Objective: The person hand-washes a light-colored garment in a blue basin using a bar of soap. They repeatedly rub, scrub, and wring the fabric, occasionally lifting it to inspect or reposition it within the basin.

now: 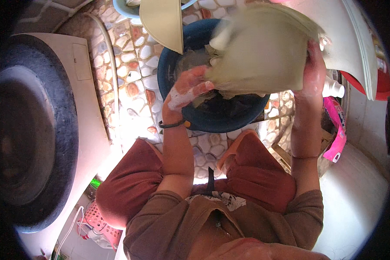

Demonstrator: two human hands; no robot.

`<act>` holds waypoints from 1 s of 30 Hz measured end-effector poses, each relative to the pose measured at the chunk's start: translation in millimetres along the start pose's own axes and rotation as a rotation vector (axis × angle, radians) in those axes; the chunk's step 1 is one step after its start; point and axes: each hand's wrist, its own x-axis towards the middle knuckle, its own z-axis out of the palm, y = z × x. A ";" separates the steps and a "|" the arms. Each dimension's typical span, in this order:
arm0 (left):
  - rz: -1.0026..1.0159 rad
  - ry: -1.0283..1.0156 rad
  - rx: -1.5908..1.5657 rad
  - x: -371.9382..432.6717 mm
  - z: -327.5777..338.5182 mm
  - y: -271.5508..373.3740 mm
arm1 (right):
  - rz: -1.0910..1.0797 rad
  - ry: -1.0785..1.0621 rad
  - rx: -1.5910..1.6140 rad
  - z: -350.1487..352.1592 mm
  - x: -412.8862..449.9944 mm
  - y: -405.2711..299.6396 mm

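Observation:
A blurred beige fabric item [260,58] is raised over a dark blue basin [214,128]; its exact kind is unclear. My right hand [313,70] grips its right edge. At the lower left corner of the fabric is my left hand [191,87], with white foam on it and a dark band at the wrist. Whether its fingers hold the fabric cannot be made out. Dark water or wet material shows in the basin below. A half-round beige panel with a stitched edge [162,24] overlaps the basin's far left rim.
A light blue basin [125,11] sits at the far edge. Left stands a white appliance [81,84] with a dark round door, beside a hose [112,61]. A pink packet [334,143], a white bottle [334,88] and a red container [354,81] are right. A pink basket [100,217] lies lower left.

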 end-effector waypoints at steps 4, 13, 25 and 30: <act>0.082 0.303 -0.122 -25.8 -22.4 16.9 | 0.137 0.094 0.017 13.4 10.7 3.1; 0.319 0.447 -0.198 -41.3 -24.2 76.2 | 0.405 0.085 0.112 20.7 4.0 5.4; 0.223 0.243 0.824 8.3 73.4 -77.7 | -0.914 -0.511 -1.662 -17.0 38.2 86.2; 0.313 0.372 1.227 15.1 56.7 -70.4 | -0.492 -0.187 -1.063 9.7 28.1 79.8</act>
